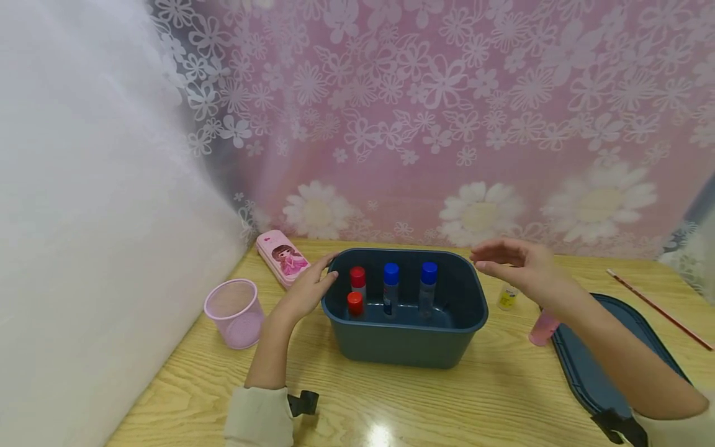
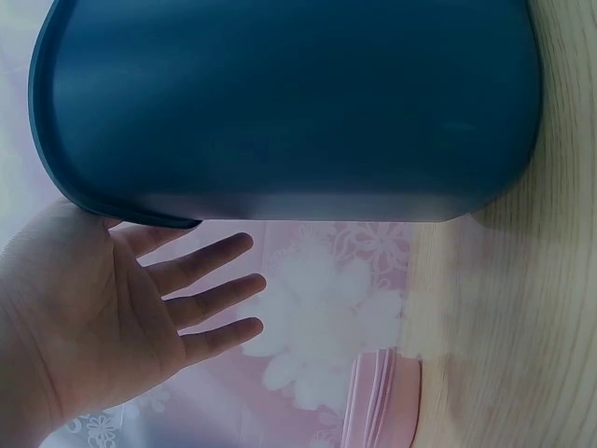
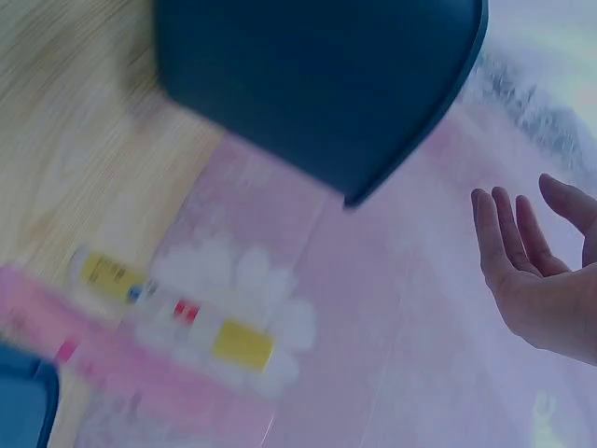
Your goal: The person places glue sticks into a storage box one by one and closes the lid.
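A dark blue-green plastic bin (image 1: 404,344) stands on the wooden table. Two red-capped bottles (image 1: 358,277) and two blue-capped bottles (image 1: 391,274) stand upright inside it. My left hand (image 1: 306,290) rests at the bin's left rim. In the left wrist view its fingers (image 2: 210,303) spread loosely outside the wall, while the thumb is mostly hidden. Just off the right rim, my right hand (image 1: 516,264) is raised with relaxed fingers and holds nothing. The right wrist view shows a gap between these fingers (image 3: 504,233) and the bin (image 3: 308,75).
On the left are a pink pencil case (image 1: 283,259) and a pink mesh cup (image 1: 237,316). To the right stand a small yellow-labelled bottle (image 1: 508,297) and a pink bottle (image 1: 542,329), beside a dark lid (image 1: 592,347). A thin red stick (image 1: 661,310) lies farther right.
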`<state>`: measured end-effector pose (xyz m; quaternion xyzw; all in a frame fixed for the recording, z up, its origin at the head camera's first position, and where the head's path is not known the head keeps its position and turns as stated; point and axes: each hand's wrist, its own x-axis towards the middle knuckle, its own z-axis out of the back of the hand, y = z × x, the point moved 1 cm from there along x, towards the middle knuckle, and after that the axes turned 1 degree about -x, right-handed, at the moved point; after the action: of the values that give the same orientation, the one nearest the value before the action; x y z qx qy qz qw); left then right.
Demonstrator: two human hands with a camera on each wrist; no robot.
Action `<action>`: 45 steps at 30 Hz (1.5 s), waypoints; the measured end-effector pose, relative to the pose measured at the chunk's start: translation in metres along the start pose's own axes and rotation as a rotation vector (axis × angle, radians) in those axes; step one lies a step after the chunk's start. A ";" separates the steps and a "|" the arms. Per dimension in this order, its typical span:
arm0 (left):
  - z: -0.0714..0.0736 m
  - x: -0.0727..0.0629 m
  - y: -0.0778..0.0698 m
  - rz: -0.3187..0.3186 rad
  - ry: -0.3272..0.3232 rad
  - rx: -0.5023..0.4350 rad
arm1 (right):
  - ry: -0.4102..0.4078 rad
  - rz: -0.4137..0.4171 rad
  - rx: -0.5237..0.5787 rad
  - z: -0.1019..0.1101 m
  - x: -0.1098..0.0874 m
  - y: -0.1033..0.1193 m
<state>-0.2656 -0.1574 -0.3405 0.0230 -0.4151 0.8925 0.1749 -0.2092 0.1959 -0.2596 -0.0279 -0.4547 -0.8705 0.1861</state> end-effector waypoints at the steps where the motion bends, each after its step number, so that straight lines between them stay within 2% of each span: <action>1: 0.000 0.000 0.000 0.003 -0.001 0.000 | -0.013 -0.006 -0.008 0.005 -0.003 -0.005; 5: 0.000 0.000 0.000 -0.005 -0.001 0.000 | -0.065 -0.054 -0.066 0.026 -0.018 -0.026; 11: 0.000 0.000 0.000 -0.013 0.005 -0.008 | -0.135 -0.126 -0.212 0.050 -0.037 -0.059; 18: 0.001 -0.001 0.000 -0.007 0.012 -0.008 | -0.232 -0.125 -0.335 0.059 -0.052 -0.095; 24: 0.002 -0.002 0.001 0.002 0.014 -0.002 | -0.219 -0.102 -0.361 0.057 -0.057 -0.118; 30: 0.001 -0.001 0.000 0.003 0.017 -0.005 | -0.172 -0.159 -0.339 0.044 -0.058 -0.128; 36: 0.001 0.000 0.000 0.002 0.014 -0.003 | -0.180 -0.208 -0.314 0.039 -0.058 -0.128; 40: 0.001 0.000 0.000 0.006 0.012 -0.002 | -0.182 -0.208 -0.302 0.041 -0.057 -0.125; 45: 0.001 0.000 0.001 0.009 0.011 -0.001 | -0.210 -0.159 -0.292 0.047 -0.054 -0.112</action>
<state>-0.2656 -0.1585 -0.3407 0.0160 -0.4148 0.8932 0.1732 -0.2040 0.3074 -0.3316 -0.1093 -0.3411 -0.9316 0.0624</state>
